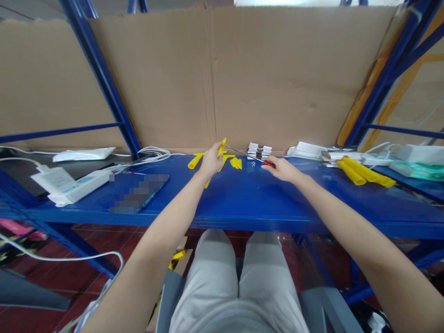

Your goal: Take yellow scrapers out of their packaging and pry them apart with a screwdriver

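My left hand [211,162] is closed around a yellow plastic piece [222,146], held above the blue shelf. In my right hand [281,169] is a screwdriver [268,163] with a red handle. Its thin metal shaft points left toward the yellow piece; whether the tip touches it I cannot tell. Around my left hand lie yellow tube-like parts [195,160], partly hidden by it. A small pile of flat yellow pieces [236,163] sits between my hands. Tiny metal bits [253,163] rest near the screwdriver, in front of a stack of white-and-dark packets [259,151].
A tablet-like dark panel [138,193] lies at left beside a white power strip [85,184] and coiled white cables [156,151]. Yellow tubes [364,172] and white packages [307,150] are at right. Cardboard [270,78] stands behind the blue shelf [249,203], between blue posts.
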`<state>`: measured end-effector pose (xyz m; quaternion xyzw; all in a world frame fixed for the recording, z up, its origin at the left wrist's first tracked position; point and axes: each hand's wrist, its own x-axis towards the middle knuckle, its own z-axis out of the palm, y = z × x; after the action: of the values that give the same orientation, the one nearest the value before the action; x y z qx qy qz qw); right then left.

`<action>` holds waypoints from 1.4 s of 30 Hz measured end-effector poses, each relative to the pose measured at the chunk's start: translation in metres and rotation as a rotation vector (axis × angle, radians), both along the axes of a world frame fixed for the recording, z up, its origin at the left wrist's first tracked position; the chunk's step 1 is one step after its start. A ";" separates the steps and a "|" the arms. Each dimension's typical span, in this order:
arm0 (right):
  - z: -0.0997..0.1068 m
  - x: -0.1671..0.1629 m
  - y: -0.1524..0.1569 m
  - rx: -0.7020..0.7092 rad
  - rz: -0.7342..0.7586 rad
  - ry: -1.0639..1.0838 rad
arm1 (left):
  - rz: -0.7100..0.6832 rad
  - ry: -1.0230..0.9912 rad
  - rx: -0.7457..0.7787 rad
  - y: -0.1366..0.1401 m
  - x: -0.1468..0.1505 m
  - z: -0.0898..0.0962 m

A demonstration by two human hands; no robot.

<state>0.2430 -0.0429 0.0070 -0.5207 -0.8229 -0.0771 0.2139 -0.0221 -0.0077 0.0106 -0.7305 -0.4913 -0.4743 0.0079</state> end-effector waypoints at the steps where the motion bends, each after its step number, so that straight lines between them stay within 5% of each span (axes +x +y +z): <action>1: 0.000 0.001 0.001 -0.001 -0.007 -0.002 | -0.003 -0.002 0.002 0.001 0.000 -0.001; 32: -0.001 -0.003 0.000 0.029 -0.086 -0.013 | -0.035 -0.018 0.081 0.007 -0.001 -0.005; 42: -0.004 -0.004 0.009 -0.021 0.056 0.031 | -0.032 -0.052 0.087 0.008 0.000 -0.005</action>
<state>0.2388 -0.0339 0.0027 -0.5009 -0.8345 -0.0544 0.2229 -0.0224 -0.0001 0.0053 -0.7249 -0.4585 -0.5138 0.0192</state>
